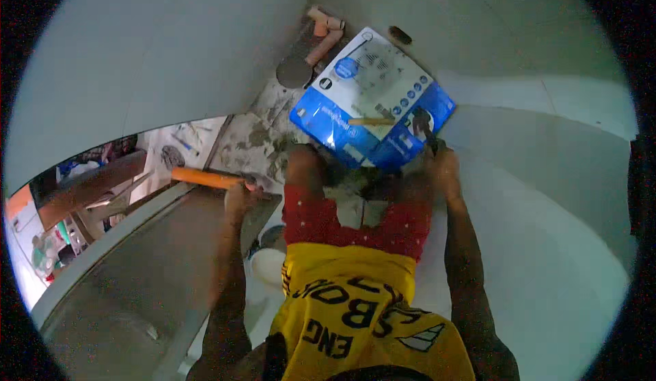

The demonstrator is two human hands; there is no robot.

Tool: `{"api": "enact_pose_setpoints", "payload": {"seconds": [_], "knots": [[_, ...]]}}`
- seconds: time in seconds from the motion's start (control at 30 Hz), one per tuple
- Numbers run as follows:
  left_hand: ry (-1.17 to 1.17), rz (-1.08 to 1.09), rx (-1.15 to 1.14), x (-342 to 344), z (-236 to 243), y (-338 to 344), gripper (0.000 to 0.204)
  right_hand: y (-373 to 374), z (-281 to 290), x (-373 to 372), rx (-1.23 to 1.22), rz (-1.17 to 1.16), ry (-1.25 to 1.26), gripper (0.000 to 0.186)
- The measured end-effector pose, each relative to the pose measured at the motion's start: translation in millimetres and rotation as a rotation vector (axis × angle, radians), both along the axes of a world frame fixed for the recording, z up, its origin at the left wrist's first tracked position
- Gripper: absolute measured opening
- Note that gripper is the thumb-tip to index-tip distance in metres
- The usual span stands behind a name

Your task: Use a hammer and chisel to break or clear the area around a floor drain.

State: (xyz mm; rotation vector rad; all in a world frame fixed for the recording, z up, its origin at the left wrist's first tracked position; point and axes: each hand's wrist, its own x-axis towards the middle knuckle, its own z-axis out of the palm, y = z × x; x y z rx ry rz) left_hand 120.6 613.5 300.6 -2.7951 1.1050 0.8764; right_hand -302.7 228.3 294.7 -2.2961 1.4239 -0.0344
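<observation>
My left hand [236, 200] is closed on a long orange bar-shaped tool [205, 177], which sticks out to the left toward the doorway. Its exact kind does not show. On the other side, my right hand [447, 170] is closed around a dark handled tool [424, 124]. Its head, too blurred to name, is over the near right part of a blue and white printed cardboard box [372, 63]. Across the box lies a thin yellowish strip [371, 121]. My knees, in red shorts, are just nearer than the box.
Beige pipe fittings [325, 36] and a dark round disc [294, 72] lie in the corner. A small dark block [400, 35] is behind the box. White container [268, 266] beside my left thigh; grey door-like panel [137, 258] at left. Pale walls [533, 148] close in.
</observation>
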Motion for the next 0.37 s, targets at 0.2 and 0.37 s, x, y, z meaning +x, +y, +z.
{"api": "enact_pose_setpoints", "payload": {"seconds": [0.2,0.37], "knots": [[0.320,-0.086,0.073,-79.4,-8.6,37.6,0.040,67.0,-107.7,-242.2,-0.227,-0.175,-0.137,0.041],[1.179,0.908,-0.338,-81.8,-108.2,199.4,0.044,69.8,3.4,-157.4,0.377,-0.229,0.121,0.049]]}}
